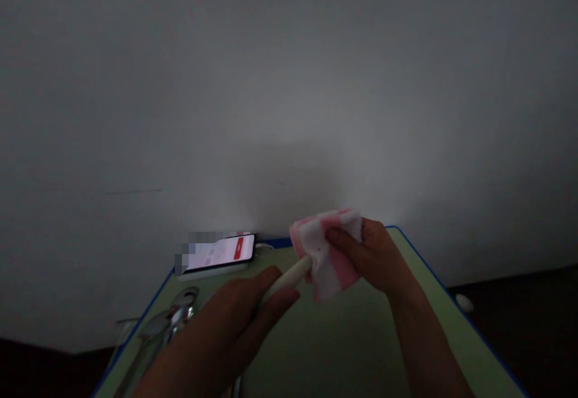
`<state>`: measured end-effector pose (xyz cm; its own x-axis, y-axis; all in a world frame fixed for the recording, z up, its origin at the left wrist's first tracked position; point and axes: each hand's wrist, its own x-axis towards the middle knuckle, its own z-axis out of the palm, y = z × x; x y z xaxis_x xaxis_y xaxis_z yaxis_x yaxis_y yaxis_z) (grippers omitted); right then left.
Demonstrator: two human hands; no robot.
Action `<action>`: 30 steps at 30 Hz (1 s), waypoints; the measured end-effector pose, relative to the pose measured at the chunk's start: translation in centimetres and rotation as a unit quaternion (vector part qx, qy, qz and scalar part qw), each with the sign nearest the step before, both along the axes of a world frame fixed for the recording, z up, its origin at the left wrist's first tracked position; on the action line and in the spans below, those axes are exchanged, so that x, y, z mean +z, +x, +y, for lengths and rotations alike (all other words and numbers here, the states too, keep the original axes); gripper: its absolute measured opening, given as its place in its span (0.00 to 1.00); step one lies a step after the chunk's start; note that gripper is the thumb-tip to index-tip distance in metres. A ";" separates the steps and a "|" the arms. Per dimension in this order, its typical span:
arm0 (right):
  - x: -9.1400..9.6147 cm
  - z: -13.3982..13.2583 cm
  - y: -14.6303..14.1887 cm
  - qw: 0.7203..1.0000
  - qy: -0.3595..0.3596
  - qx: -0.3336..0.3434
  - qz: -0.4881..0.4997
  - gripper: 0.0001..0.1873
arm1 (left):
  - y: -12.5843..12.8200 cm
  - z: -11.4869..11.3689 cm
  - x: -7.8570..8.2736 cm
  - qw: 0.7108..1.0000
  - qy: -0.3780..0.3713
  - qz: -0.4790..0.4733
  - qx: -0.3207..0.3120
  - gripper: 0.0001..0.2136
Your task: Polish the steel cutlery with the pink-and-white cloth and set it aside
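My left hand [246, 314] grips a pale, slim handle [289, 277] that points up and to the right; its far end is buried in a cloth. That pink and white cloth [327, 250] is bunched around the tip and pinched by my right hand [372, 256]. Both hands hover above a light green table with a blue edge [347, 344]. What sits at the handle's covered end cannot be seen.
A phone with a lit screen [221, 251] lies at the table's far left edge against a plain grey wall [289, 85]. Several metal utensils [174, 320] lie at the table's left side. A small white object [464, 303] rests on the dark floor to the right.
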<state>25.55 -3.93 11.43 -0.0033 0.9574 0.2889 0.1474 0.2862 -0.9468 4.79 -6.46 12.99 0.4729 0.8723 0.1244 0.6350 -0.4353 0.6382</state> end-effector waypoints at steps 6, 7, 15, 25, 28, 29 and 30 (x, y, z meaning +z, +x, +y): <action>-1.1 0.0 -4.8 0.959 -0.047 -0.105 0.258 0.18 | 3.0 0.1 -1.7 0.999 -0.016 0.035 -0.010 0.16; -1.5 0.1 -5.5 0.952 -0.055 -0.117 0.278 0.19 | 3.2 0.0 -2.0 0.999 -0.020 0.040 -0.003 0.16; -2.0 1.1 -5.2 0.968 -0.048 -0.074 0.235 0.19 | 2.2 0.5 -1.5 0.998 -0.058 0.037 0.012 0.18; 0.6 -0.4 -0.8 0.992 0.109 -0.032 -0.049 0.12 | -2.5 0.6 0.3 0.998 -0.063 -0.026 0.017 0.14; 0.9 -0.7 0.0 0.993 0.081 -0.010 -0.088 0.12 | -2.9 0.6 0.9 0.996 -0.049 -0.060 0.044 0.16; 0.9 -0.8 0.1 0.991 0.076 -0.007 -0.106 0.12 | -2.8 0.6 0.9 0.996 -0.036 -0.062 0.044 0.16; 1.0 -0.9 0.2 0.989 0.074 -0.008 -0.126 0.12 | -2.6 0.6 1.0 0.997 -0.024 -0.061 0.041 0.16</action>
